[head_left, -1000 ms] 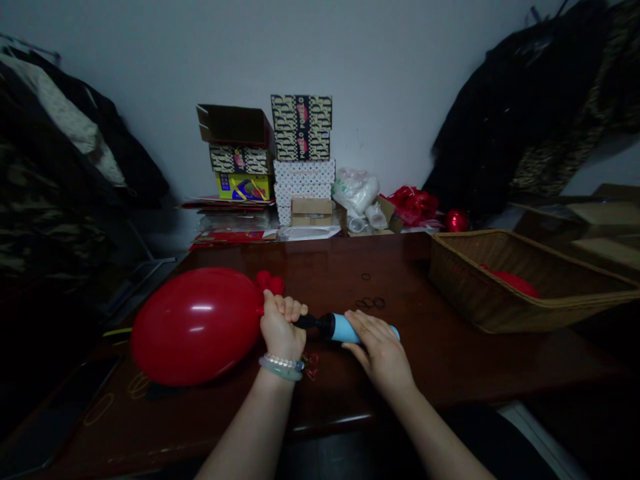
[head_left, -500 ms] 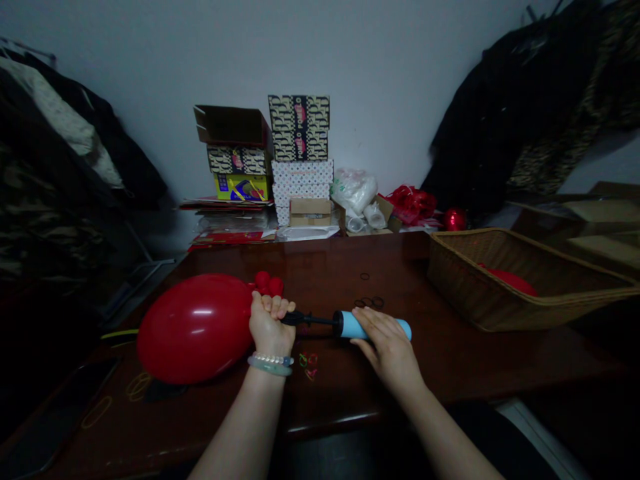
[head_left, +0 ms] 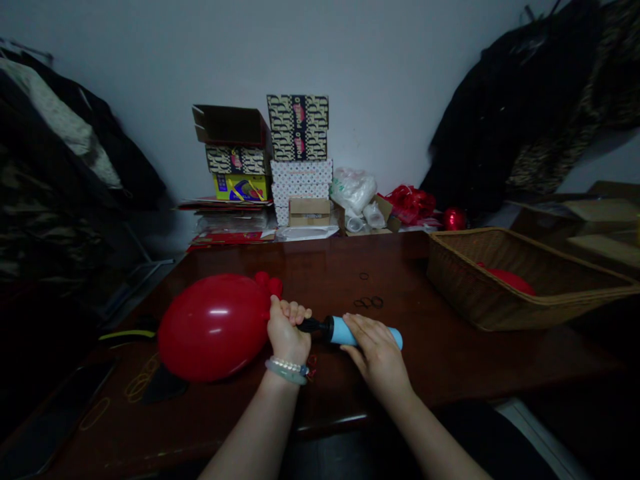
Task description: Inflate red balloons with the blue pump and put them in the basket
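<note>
from my feed i can make out only one bit of lettering; the top patterned box (head_left: 298,127) in the stack at the wall carries a red vertical strip reading roughly "pomelo"; print on the other boxes is too small and blurred to read.

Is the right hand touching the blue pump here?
Touching. The head view shows the right hand laid over the blue pump, fingers wrapped on its barrel, while the left hand grips the balloon neck.
</note>
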A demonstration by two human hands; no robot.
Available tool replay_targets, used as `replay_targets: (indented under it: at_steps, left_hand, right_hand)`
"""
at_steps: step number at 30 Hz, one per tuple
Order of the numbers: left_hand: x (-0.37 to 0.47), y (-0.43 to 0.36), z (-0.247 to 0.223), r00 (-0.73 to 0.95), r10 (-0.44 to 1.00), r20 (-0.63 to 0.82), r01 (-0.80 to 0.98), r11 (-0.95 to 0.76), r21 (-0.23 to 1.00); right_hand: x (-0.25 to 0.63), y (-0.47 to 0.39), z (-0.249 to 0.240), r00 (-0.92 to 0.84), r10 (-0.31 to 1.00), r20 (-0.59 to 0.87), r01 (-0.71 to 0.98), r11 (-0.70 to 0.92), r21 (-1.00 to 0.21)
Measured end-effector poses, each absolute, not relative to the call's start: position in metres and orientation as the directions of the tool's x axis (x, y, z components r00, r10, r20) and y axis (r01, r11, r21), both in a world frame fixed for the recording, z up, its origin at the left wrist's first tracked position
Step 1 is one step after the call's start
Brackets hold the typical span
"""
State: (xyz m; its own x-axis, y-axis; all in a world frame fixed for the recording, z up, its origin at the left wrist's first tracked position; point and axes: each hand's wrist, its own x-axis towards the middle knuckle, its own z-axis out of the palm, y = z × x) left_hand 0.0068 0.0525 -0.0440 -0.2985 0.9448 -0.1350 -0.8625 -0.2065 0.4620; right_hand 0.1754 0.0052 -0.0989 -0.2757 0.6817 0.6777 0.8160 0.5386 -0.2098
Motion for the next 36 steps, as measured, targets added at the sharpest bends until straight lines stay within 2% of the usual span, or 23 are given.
replay_targets:
  at_steps: [8,20,26,36]
  left_hand:
    - [0.004,0.050,-0.033,-0.334,0.933,-0.132,-0.841,-0.232,0.489]
    - [-0.028,0.055,-0.023,-0.352,0.925,-0.144,-0.855,-0.255,0.453]
    - [-0.021,0.055,-0.029,-0.344,0.931,-0.122,-0.863,-0.262,0.433]
    - [0.003,0.054,-0.041,-0.305,0.937,-0.168,-0.870,-0.202,0.450]
  right_hand:
    - [0.177,0.007,-0.095,-0.297,0.708,0.641,0.807,0.544,-0.227]
    - [0.195,0.014,-0.096,-0.323,0.694,0.644,0.836,0.527,-0.149]
    - [0.196,0.013,-0.096,-0.304,0.681,0.666,0.828,0.534,-0.168]
    - [0.180,0.006,-0.096,-0.293,0.695,0.657,0.811,0.545,-0.214]
